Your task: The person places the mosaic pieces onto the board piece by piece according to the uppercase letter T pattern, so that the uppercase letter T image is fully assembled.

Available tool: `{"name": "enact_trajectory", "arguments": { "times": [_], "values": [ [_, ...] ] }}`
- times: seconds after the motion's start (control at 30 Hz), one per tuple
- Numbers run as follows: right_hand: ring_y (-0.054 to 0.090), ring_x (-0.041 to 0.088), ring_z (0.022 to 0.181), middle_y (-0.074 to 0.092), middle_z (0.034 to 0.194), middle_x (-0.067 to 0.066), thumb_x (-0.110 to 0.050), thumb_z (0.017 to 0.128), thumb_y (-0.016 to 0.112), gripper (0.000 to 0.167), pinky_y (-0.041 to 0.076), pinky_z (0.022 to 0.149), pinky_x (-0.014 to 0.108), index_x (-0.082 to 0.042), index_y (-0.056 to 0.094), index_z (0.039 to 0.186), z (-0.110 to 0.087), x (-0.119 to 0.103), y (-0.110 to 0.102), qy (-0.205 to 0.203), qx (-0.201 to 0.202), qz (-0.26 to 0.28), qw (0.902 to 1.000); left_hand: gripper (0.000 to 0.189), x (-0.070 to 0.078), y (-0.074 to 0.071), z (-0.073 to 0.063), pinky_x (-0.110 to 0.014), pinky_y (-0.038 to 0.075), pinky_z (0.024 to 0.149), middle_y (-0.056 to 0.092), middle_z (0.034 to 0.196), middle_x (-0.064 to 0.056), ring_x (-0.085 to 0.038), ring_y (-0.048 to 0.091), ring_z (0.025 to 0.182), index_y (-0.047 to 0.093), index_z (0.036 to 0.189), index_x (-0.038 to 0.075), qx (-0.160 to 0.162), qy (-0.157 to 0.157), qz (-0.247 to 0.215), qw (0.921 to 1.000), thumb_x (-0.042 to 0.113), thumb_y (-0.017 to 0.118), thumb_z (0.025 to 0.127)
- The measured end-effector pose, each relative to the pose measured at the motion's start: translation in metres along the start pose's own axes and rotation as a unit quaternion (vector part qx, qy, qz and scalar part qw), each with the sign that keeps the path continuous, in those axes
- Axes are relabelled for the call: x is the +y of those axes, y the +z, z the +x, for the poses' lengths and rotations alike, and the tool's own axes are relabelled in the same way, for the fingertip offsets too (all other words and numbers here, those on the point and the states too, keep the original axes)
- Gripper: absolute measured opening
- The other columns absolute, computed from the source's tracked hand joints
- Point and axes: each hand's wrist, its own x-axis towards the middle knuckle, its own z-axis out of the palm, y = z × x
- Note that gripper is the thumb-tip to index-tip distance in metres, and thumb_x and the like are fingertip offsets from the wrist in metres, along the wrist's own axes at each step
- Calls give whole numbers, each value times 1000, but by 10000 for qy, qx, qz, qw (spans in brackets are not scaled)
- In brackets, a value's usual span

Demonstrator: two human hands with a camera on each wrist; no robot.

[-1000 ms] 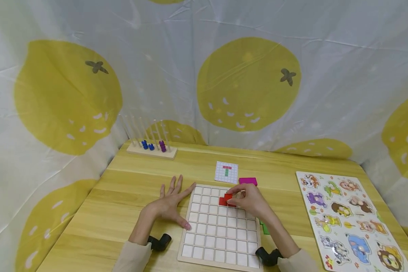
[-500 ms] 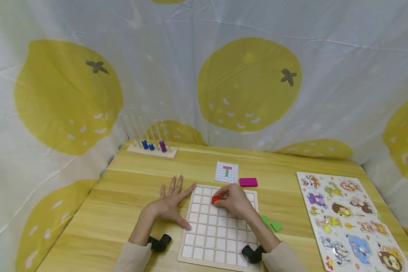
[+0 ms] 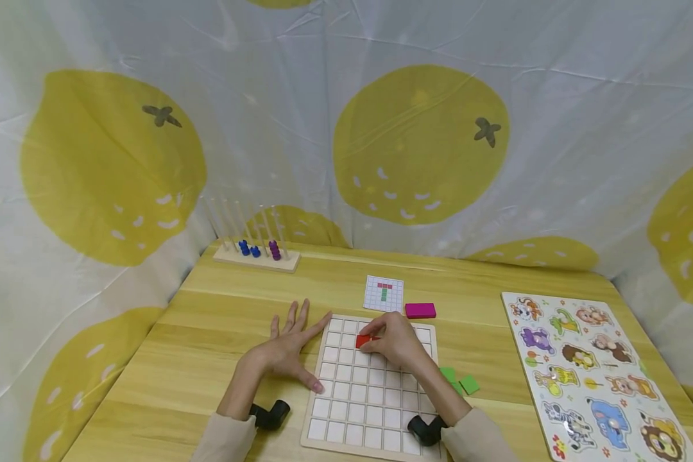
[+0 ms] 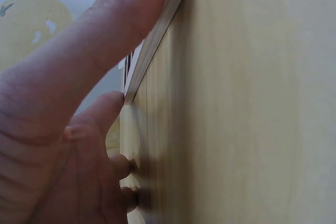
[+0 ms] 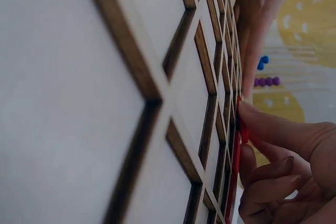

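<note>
A wooden grid board [image 3: 357, 391] with white cells lies on the table. My right hand [image 3: 401, 340] is over its upper part, thumb and finger pinching a red square tile [image 3: 361, 341] at the second row, third column. In the right wrist view, that red tile [image 5: 243, 128] stands slightly proud of the grid, and more red [image 5: 234, 169] shows along the board below it; the hand hides most of this from above. Fingers spread, my left hand [image 3: 281, 353] steadies the board's left side, with the thumb on the edge and the index fingertip at the top left corner.
Behind the board lie a pattern card [image 3: 384, 294] showing a red and green T and a magenta block [image 3: 420, 310]. Several green tiles [image 3: 469, 385] are right of it. An animal puzzle board [image 3: 603, 378] occupies the right; a peg stand with beads [image 3: 256, 256] is back left.
My right hand has shifted left over the board, taking the pinched red tile to the third column and lowering it there. The green tiles have come into view. My left hand stays put.
</note>
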Motion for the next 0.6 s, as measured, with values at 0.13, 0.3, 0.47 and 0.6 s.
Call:
{"name": "enact_trajectory", "arguments": {
  "times": [0.13,0.3,0.47,0.6],
  "values": [
    [59,14,75,75,86,6,-2,73,91,20,49,62,26,-6,83,91,0,2,1,29,41,54,10000,133,-1,1,0,-74,-18,120,-25,168,-25,-48,-28,155,14,167,26,-10,35,5,10000,51,95,65],
    [62,17,83,75,91,6,-2,73,91,22,52,70,28,-7,83,92,0,3,2,65,75,35,9999,133,-1,1,1,-74,-18,120,-25,168,-25,-47,-28,155,14,167,26,-24,6,4,10000,51,95,65],
    [62,18,93,72,99,6,-9,75,91,27,51,76,29,-9,82,100,-2,3,-5,69,43,-103,9999,134,-1,1,1,-74,-18,120,-24,168,-25,-47,-28,155,14,167,26,-15,-13,12,10000,51,95,64],
    [56,17,79,70,98,8,-14,82,86,26,46,67,27,-7,80,106,-10,5,-25,14,-43,-61,10000,134,-1,1,-1,-74,-19,120,-24,168,-25,-47,-28,155,13,167,26,-9,4,-11,10000,50,95,64]
  ]
}}
